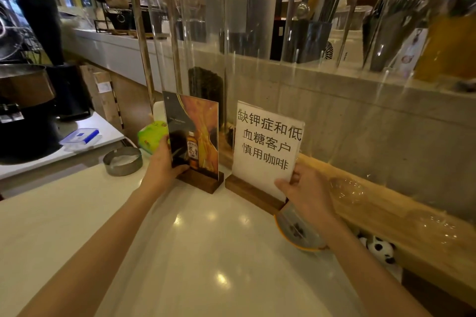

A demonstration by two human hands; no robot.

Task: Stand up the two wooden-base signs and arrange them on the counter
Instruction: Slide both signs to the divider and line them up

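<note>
A glossy cream-white worktop (206, 252) reflects ceiling lights, backed by a pale wooden ledge (386, 213) and tall clear acrylic tubes (231, 46) in a wooden rack. Both signs stand upright side by side at the worktop's back, their dark wooden bases near but apart. The left hand (162, 165) has its grip closed on the lower left edge of the orange-and-black bottle-picture sign in clear acrylic (195, 134); its small print is too fine to read. The right hand (304, 188) pinches the lower right corner of the white paper sign in clear acrylic (265, 147), printed "缺钾症和低血糖客户慎用咖啡". A round metal tin (123, 161) and a green tissue pack (150, 136) sit left of the signs; a blue-clipped clear plastic box (81, 137) rests on a lower white surface.
</note>
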